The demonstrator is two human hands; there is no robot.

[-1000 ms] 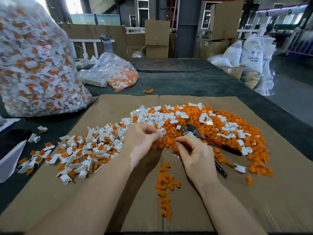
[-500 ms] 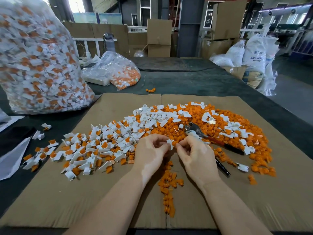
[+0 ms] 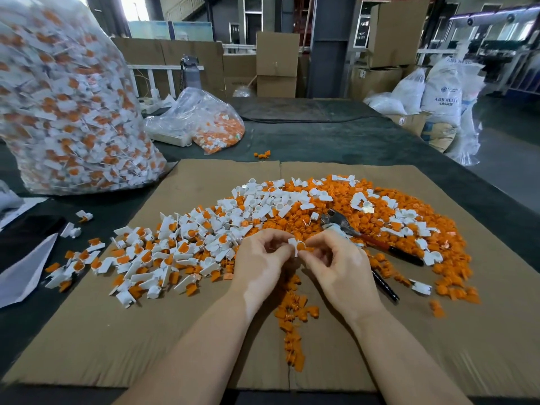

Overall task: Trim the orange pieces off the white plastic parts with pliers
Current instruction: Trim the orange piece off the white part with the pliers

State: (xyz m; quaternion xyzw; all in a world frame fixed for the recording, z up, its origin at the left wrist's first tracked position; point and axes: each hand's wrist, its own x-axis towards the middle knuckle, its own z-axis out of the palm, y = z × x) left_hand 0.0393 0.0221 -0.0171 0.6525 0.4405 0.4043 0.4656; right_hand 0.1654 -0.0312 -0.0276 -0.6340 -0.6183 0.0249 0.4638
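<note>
A small white plastic part (image 3: 294, 245) with an orange piece on it sits between my two hands, just above the cardboard. My left hand (image 3: 261, 266) pinches it from the left and my right hand (image 3: 340, 266) pinches it from the right. The pliers (image 3: 371, 239), with red and black handles, lie untouched on the orange heap (image 3: 385, 226) behind my right hand. A spread of untrimmed white-and-orange parts (image 3: 163, 252) lies to the left. Loose orange pieces (image 3: 293, 317) trail down between my forearms.
Everything lies on a cardboard sheet (image 3: 117, 340) over a dark table. A big clear bag of untrimmed parts (image 3: 67, 106) stands at the far left, a smaller bag (image 3: 204, 121) behind. A black pen (image 3: 385, 287) lies right of my right hand. White paper (image 3: 20, 273) sits at the left edge.
Both hands drew back from the heap toward me and came together on one white part. My left hand carried it from the pile; the pliers stayed where they lay.
</note>
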